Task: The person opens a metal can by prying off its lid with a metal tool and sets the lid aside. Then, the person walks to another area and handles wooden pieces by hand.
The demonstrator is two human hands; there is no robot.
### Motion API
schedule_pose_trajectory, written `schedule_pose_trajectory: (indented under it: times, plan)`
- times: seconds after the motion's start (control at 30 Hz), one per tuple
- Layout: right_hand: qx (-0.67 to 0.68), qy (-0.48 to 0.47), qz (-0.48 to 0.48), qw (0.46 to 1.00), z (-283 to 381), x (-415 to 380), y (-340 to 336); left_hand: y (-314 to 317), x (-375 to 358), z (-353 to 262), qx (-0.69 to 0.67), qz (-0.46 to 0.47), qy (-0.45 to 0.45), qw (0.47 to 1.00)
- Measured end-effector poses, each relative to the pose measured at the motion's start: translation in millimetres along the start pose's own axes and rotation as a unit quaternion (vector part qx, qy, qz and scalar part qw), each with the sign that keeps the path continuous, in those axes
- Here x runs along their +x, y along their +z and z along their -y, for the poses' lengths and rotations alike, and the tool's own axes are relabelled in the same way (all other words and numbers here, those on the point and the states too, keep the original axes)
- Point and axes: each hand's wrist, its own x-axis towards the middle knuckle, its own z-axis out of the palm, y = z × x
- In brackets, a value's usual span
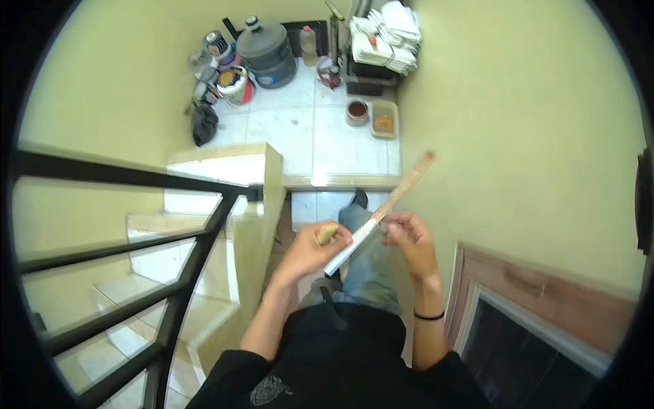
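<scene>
A long narrow wooden strip (355, 240) slants across in front of my body, white on its lower part and bare brown wood toward its upper end. My left hand (311, 252) is closed at the strip's left edge, with fingertips against the white part. A small yellow-tan piece (328, 234), of a kind I cannot make out, sits between its thumb and fingers. My right hand (413, 247) has its fingers curled and pinched together beside the strip's right edge, near where white meets brown. Whatever is between those fingertips is hidden.
A black metal railing (129, 178) and tiled stairs (146, 255) lie left. On the landing ahead stand a large water jug (264, 54), paint cans (216, 45), a jar (356, 113), a plastic tub (385, 128) and stacked white bundles (385, 42). A wooden frame (524, 286) is at right.
</scene>
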Motion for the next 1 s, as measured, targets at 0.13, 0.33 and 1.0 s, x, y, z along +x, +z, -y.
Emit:
schedule_pose_trajectory:
  times: [0.13, 0.33, 1.0]
  plan:
    - [0.025, 0.115, -0.003, 0.993, 26.1, 52.9, 28.1, 5.1, 44.6, -46.3, -0.047, -0.034, -0.084, 0.995]
    - [0.060, 0.170, -0.025, 0.983, 83.5, 123.8, 27.0, 15.0, 101.9, -91.3, -0.057, -0.070, -0.049, 0.995]
    - [-0.597, -0.128, 0.082, 0.788, 129.5, 398.0, 82.1, -157.4, 312.6, -148.5, 0.534, -0.043, 0.067, 0.842]
